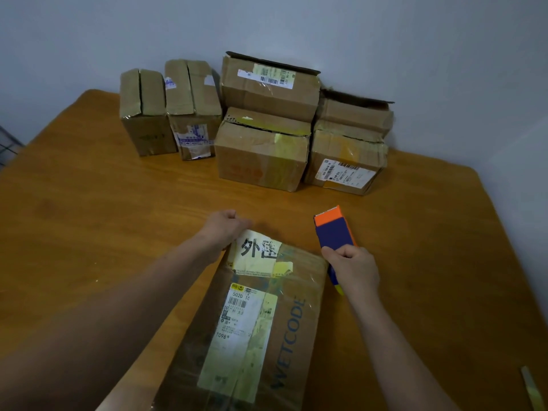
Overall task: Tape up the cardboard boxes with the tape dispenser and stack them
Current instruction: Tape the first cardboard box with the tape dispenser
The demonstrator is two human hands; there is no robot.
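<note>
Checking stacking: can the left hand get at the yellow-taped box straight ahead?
Probably yes: only bare table lies between left hand and yellow-taped box, though it now grips the near box.

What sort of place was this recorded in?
Likely a room at home or in a small office, not a warehouse: a wooden table against a plain wall, a few reused boxes with old shipping labels, and a handheld tape dispenser.

Wooden table [89, 203] against a plain grey wall [385, 40].

"WETCODE" on near box [296, 292]
</note>
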